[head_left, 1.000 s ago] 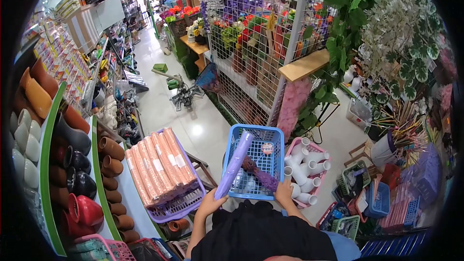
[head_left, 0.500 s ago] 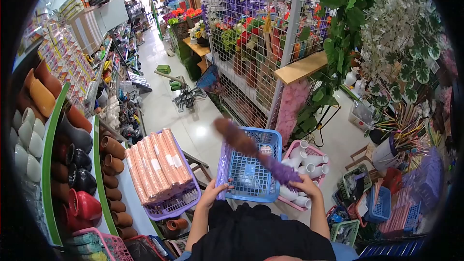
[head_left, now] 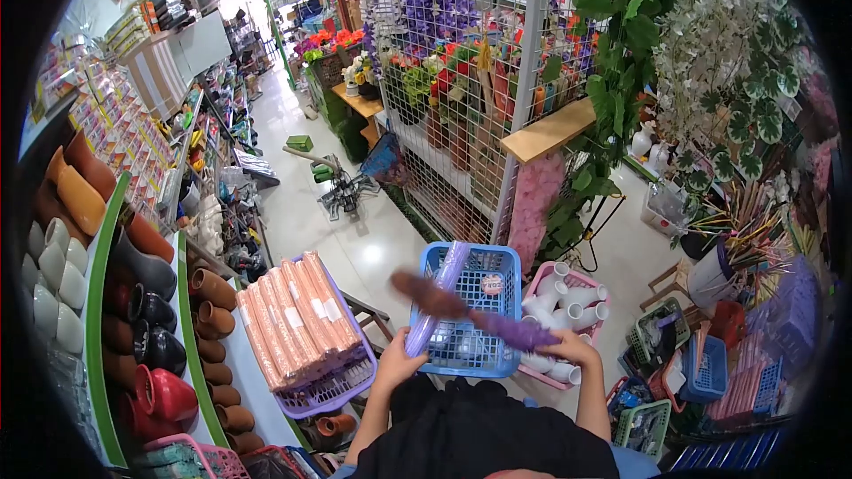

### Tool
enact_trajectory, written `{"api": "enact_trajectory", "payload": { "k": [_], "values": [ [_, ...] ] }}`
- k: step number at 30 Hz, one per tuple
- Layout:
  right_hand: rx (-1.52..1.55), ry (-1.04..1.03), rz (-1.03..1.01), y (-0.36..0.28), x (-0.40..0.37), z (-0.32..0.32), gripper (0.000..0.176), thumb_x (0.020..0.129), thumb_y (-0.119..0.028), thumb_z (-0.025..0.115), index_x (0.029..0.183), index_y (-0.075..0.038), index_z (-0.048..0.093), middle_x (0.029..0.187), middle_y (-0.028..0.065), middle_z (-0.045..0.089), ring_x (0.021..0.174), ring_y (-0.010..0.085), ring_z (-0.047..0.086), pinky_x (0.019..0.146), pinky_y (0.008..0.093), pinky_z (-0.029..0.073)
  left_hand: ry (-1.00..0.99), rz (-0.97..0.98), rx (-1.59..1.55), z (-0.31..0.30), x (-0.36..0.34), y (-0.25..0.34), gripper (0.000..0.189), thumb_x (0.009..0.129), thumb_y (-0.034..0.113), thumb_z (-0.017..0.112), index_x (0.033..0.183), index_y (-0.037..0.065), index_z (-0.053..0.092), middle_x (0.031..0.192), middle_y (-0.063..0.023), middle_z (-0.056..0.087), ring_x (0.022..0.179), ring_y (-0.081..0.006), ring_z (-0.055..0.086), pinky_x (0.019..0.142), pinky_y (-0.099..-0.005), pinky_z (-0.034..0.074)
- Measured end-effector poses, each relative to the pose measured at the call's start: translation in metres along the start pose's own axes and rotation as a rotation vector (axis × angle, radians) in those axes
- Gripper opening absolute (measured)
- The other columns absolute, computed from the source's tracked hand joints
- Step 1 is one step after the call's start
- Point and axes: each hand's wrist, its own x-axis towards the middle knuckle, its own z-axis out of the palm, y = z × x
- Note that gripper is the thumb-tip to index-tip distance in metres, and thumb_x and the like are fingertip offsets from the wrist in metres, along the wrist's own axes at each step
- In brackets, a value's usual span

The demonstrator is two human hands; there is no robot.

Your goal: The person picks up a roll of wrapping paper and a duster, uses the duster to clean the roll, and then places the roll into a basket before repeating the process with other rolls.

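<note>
My left hand [head_left: 403, 357] is closed around the lower end of a lilac plastic-wrapped roll [head_left: 448, 279], which slants across the left part of a blue basket [head_left: 515, 288]. In my right hand [head_left: 577, 349] is a long fluffy duster [head_left: 439, 302], purple near my fingers and brown toward its far end. It stretches leftward above the basket, blurred by motion, and its brown end overlaps the roll in this view. Through the basket's open top I see its lattice floor and a small round label on the inner wall.
To the left, a purple basket [head_left: 342, 401] carries several peach wrapped rolls [head_left: 293, 319]. A pink basket [head_left: 543, 379] of white vases stands right of the blue one. Shelves of pots [head_left: 213, 319] line the left side. A wire-mesh rack [head_left: 444, 124] of artificial flowers rises ahead.
The lilac roll has moved from the basket's left edge to a slant over its opening. The duster has swung lower and flatter, still in my right hand. The view has shifted slightly.
</note>
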Motion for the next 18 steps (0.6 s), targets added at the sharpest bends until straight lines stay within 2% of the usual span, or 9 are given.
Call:
{"api": "enact_trajectory", "payload": {
  "k": [2, 3, 4, 8, 12, 13, 15, 16, 18],
  "values": [
    [0.013, -0.093, -0.192, 0.010, -0.005, 0.003, 0.023, 0.076, -0.017, 0.068, 0.092, -0.001, 0.064, 0.078, -0.0015, 0.060, 0.072, 0.0075, 0.052, 0.066, 0.0245, 0.043, 0.069, 0.396, 0.337, 0.002, 0.008, -0.018, 0.063, 0.066, 0.027, 0.068, 0.119, 0.004, 0.044, 0.096, -0.0224, 0.061, 0.085, -0.0328, 0.062, 0.075, -0.0376, 0.048],
    [0.042, -0.083, -0.170, 0.008, -0.009, 0.002, 0.023, 0.076, -0.016, 0.068, 0.093, -0.001, 0.065, 0.079, -0.0017, 0.061, 0.073, 0.0073, 0.052, 0.066, 0.0239, 0.043, -0.069, -0.046, 0.148, -0.009, 0.004, 0.014, 0.064, 0.064, 0.027, 0.067, 0.119, 0.004, 0.044, 0.098, -0.0225, 0.060, 0.090, -0.0357, 0.060, 0.078, -0.0399, 0.047],
    [0.072, -0.074, -0.146, 0.009, -0.013, 0.002, 0.024, 0.076, -0.016, 0.068, 0.094, -0.001, 0.065, 0.080, -0.0019, 0.061, 0.074, 0.0070, 0.052, 0.067, 0.0233, 0.043, 0.035, -0.109, 0.204, -0.007, 0.004, 0.023, 0.062, 0.064, 0.027, 0.065, 0.119, 0.005, 0.044, 0.098, -0.0220, 0.061, 0.091, -0.0363, 0.059, 0.078, -0.0408, 0.046],
    [0.310, 0.370, -0.102, 0.037, -0.001, 0.010, 0.025, 0.076, -0.016, 0.068, 0.096, -0.001, 0.064, 0.079, -0.0018, 0.060, 0.072, 0.0071, 0.052, 0.065, 0.0232, 0.043, -0.021, -0.102, 0.202, -0.002, 0.007, 0.032, 0.062, 0.063, 0.028, 0.065, 0.117, 0.005, 0.045, 0.095, -0.0234, 0.060, 0.091, -0.0373, 0.059, 0.078, -0.0414, 0.046],
    [0.272, 0.302, -0.020, 0.049, -0.009, 0.009, 0.025, 0.076, -0.015, 0.068, 0.096, -0.001, 0.064, 0.079, -0.0015, 0.061, 0.072, 0.0073, 0.052, 0.065, 0.0234, 0.043, -0.076, -0.115, 0.167, 0.009, 0.009, 0.025, 0.059, 0.065, 0.024, 0.066, 0.116, 0.004, 0.045, 0.098, -0.0214, 0.060, 0.089, -0.0358, 0.060, 0.079, -0.0400, 0.046],
    [0.189, 0.126, -0.077, 0.047, -0.017, 0.009, 0.024, 0.076, -0.014, 0.069, 0.096, -0.001, 0.064, 0.079, -0.0019, 0.061, 0.070, 0.0072, 0.052, 0.065, 0.0235, 0.043, -0.081, -0.110, 0.167, 0.018, 0.014, 0.000, 0.059, 0.065, 0.024, 0.066, 0.116, 0.004, 0.045, 0.098, -0.0214, 0.060, 0.089, -0.0358, 0.060, 0.079, -0.0400, 0.046],
    [0.066, -0.088, -0.100, 0.040, -0.033, 0.011, 0.022, 0.075, -0.013, 0.069, 0.094, -0.002, 0.065, 0.078, -0.0021, 0.060, 0.070, 0.0066, 0.052, 0.066, 0.0236, 0.043, -0.039, 0.499, 0.143, 0.029, 0.026, -0.037, 0.057, 0.067, 0.018, 0.067, 0.118, 0.004, 0.045, 0.099, -0.0158, 0.060, 0.084, -0.0313, 0.061, 0.079, -0.0377, 0.046],
    [0.069, -0.082, -0.099, 0.040, -0.034, 0.011, 0.022, 0.075, -0.013, 0.069, 0.094, -0.002, 0.065, 0.078, -0.0021, 0.060, 0.070, 0.0066, 0.052, 0.066, 0.0236, 0.043, -0.057, 0.465, 0.076, 0.032, 0.027, -0.032, 0.059, 0.071, 0.013, 0.067, 0.123, 0.004, 0.041, 0.096, -0.0116, 0.058, 0.074, -0.0240, 0.060, 0.071, -0.0336, 0.048],
    [0.170, 0.140, 0.007, 0.041, -0.037, 0.012, 0.023, 0.075, -0.014, 0.070, 0.094, -0.001, 0.064, 0.077, -0.0020, 0.060, 0.071, 0.0065, 0.052, 0.068, 0.0240, 0.043, -0.198, -0.134, -0.282, 0.011, 0.012, 0.026, 0.066, 0.072, 0.011, 0.067, 0.129, 0.005, 0.033, 0.089, -0.0098, 0.055, 0.068, -0.0178, 0.057, 0.062, -0.0299, 0.048]
  ]
}}
